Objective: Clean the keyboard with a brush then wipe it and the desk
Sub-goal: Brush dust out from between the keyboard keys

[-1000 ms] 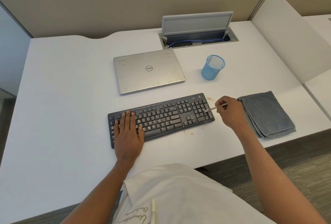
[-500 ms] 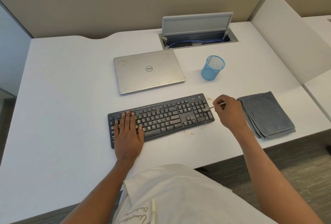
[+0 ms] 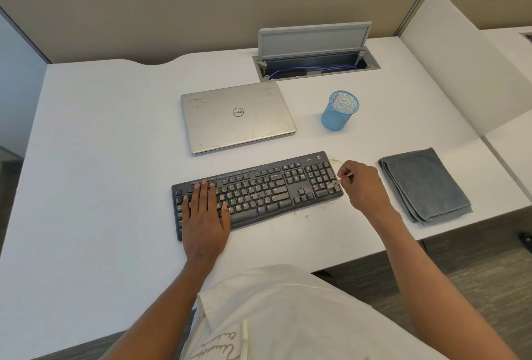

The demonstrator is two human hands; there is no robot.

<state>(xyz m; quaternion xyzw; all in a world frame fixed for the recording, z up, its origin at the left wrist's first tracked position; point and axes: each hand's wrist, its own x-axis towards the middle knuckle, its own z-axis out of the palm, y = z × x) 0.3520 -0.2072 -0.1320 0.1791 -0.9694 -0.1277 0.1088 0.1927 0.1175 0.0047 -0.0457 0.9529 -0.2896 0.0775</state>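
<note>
A black keyboard [image 3: 264, 187] lies on the white desk [image 3: 100, 143] in front of me. My left hand [image 3: 205, 215] rests flat on the keyboard's left end, fingers straight. My right hand [image 3: 363, 184] pinches a thin pale brush [image 3: 337, 181] just off the keyboard's right end. The brush tip touches the keys at the right edge of the number pad. A folded grey cloth [image 3: 426, 185] lies on the desk right of my right hand. Brown crumbs speckle the desk along the keyboard's front edge and near its far right corner.
A closed silver laptop [image 3: 236, 116] lies behind the keyboard. A blue mesh cup [image 3: 339, 110] stands to its right. An open cable hatch [image 3: 315, 55] with blue cables sits at the back. A white divider panel [image 3: 460, 66] rises at the right.
My right hand has drawn the brush tip a little toward me along the number pad's right edge. My left hand has stayed flat on the keyboard.
</note>
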